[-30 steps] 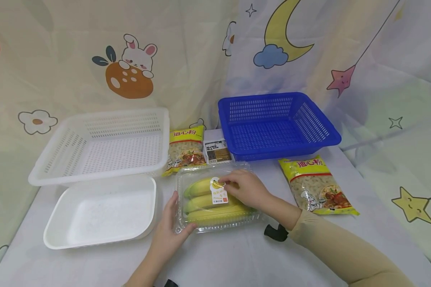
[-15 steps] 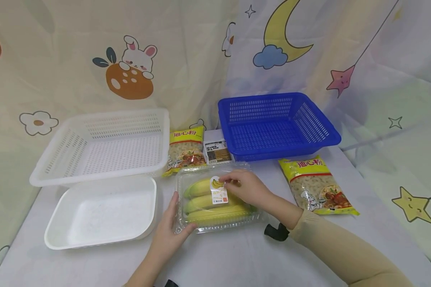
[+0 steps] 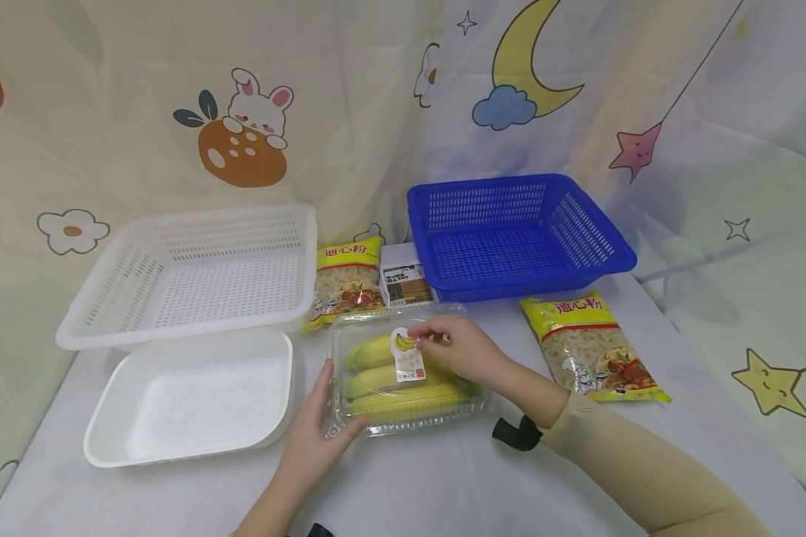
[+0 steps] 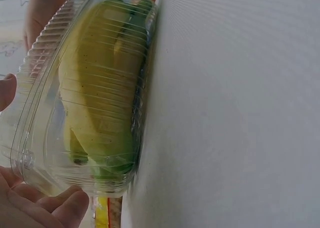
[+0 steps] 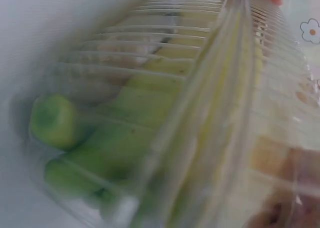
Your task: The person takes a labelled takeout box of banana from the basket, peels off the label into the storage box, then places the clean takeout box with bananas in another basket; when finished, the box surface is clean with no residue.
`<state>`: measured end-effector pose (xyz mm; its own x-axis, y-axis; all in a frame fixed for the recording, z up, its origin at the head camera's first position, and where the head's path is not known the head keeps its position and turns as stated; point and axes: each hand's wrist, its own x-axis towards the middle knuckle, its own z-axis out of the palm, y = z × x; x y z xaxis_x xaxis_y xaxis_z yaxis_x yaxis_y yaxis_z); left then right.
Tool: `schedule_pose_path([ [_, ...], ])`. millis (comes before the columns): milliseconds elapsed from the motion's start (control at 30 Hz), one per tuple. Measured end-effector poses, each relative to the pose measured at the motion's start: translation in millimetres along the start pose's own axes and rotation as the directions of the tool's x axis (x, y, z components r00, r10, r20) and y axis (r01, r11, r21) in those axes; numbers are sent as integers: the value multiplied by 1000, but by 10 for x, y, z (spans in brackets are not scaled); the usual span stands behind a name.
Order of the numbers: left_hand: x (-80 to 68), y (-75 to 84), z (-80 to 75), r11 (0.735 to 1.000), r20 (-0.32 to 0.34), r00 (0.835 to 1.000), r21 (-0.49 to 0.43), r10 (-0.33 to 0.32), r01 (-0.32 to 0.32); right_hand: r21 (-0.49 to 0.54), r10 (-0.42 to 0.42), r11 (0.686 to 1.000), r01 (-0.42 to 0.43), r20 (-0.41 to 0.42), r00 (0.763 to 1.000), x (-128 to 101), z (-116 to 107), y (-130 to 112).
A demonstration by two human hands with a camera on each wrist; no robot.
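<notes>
A clear plastic clamshell box (image 3: pixel 406 425) of yellow-green bananas (image 3: pixel 376 379) lies on the table in the head view. My left hand (image 3: pixel 319 436) holds its left end, thumb at the front corner and fingers along the side. In the left wrist view, fingertips (image 4: pixel 70 208) curl against the ribbed wall. A white banana sticker (image 3: pixel 408 365) is on the lid, slightly tilted. The thumb and index finger of my right hand (image 3: pixel 460 350) pinch its upper right edge. The right wrist view is blurred, showing green banana ends (image 5: pixel 55 120) through the plastic.
A white perforated basket (image 3: pixel 235 283) and a white tub (image 3: pixel 188 395) stand left. A blue basket (image 3: pixel 504 253) sits back right. Macaroni bags (image 3: pixel 349 280) (image 3: pixel 594 350) lie behind and right of the box. A small labelled package (image 3: pixel 407 285) lies behind it.
The sticker's upper part has shifted slightly left and its printing looks paler. My right fingers have moved slightly left with it. The left hand and the box have stayed in place.
</notes>
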<state>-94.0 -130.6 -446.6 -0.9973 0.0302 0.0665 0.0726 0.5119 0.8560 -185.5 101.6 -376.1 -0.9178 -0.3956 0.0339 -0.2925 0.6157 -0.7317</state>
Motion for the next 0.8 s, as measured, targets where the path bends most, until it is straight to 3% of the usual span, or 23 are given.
schedule_pose_path([
  [800, 14, 12, -8, 999, 13, 1000, 32, -10, 9, 95, -13, 995, 18, -59, 998, -95, -65, -132],
])
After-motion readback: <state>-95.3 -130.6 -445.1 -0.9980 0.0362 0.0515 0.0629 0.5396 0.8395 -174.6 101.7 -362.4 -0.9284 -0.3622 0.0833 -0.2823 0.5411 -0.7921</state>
